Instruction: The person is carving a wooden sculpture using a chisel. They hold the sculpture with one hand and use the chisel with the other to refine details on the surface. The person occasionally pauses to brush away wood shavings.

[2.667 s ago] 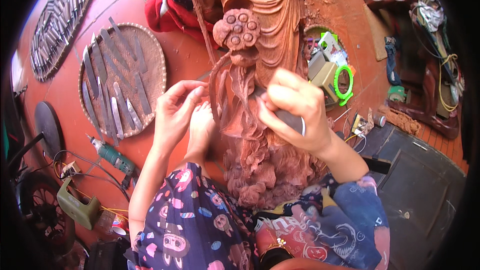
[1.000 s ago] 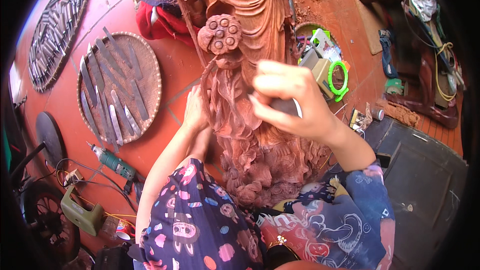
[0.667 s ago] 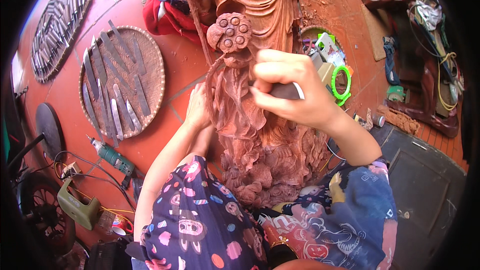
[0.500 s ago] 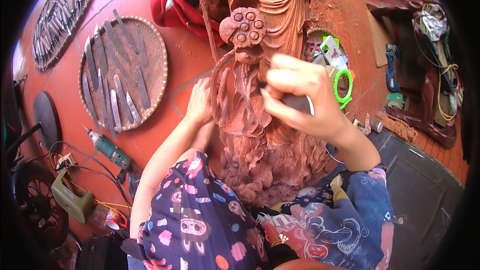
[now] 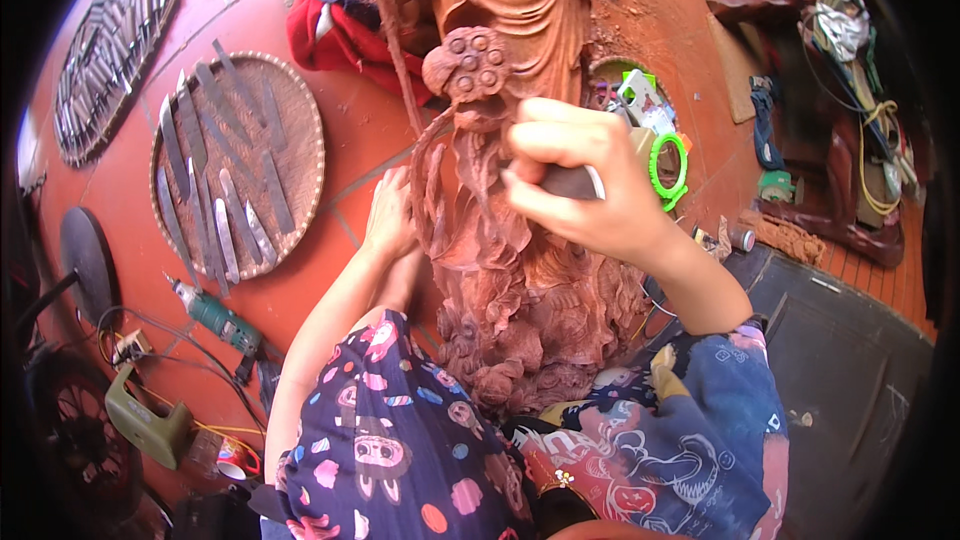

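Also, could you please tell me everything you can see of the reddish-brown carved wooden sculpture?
The reddish-brown carved wooden sculpture looks unpainted, with smooth, drape-like folds above, a round knobbed pod, thin stems and a rough, rippled lower end. The picture's top edge cuts it off; its lower end lies by the dark, patterned clothes. Whether it stands or leans is unclear. The right hand holds a dark, bright-edged tool at its middle, contact hidden; whether the left hand touches it is unclear.

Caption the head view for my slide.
Right hand holding a dark tool at a reddish wood carving, blades on a tray nearby.
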Available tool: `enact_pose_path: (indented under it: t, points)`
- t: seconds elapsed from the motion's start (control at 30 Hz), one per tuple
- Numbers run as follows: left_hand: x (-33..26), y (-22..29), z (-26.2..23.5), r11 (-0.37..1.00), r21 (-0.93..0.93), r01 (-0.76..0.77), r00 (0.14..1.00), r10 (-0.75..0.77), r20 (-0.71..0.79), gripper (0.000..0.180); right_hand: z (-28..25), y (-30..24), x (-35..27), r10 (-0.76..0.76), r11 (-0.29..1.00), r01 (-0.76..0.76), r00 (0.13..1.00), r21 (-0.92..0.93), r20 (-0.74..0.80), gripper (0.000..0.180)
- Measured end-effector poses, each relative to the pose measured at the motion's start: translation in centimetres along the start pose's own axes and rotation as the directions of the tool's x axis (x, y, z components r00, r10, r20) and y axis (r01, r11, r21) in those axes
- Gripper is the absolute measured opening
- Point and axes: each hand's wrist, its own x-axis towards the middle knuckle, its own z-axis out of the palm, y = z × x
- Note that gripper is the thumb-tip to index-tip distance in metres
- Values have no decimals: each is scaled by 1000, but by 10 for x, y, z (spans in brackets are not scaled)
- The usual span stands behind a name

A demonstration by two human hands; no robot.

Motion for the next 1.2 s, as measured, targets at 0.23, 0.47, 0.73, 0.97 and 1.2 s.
enact_pose_path:
  t: [0.23,0.47,0.73,0.97,1.2]
  points:
    - [2,-2,5,1000,-17,23,999,-22,33,22,-50,-16,-26,-2,980,21,995,199,-95,20]
    - [3,6,-2,998,-28,62,998,-61,34,22,-54,1,-76,306,559,-82,945,825,-113,41]
    - [-1,14,-9,993,-44,105,993,-103,60,23,-45,36,-99,304,178,-37,953,983,-19,70]
    - [-5,19,-12,992,-58,115,991,-110,83,23,6,18,-92,235,197,222,935,955,-266,36]
    - [0,15,-13,994,-56,97,993,-93,67,23,21,0,-78,470,613,-127,852,780,-230,21]
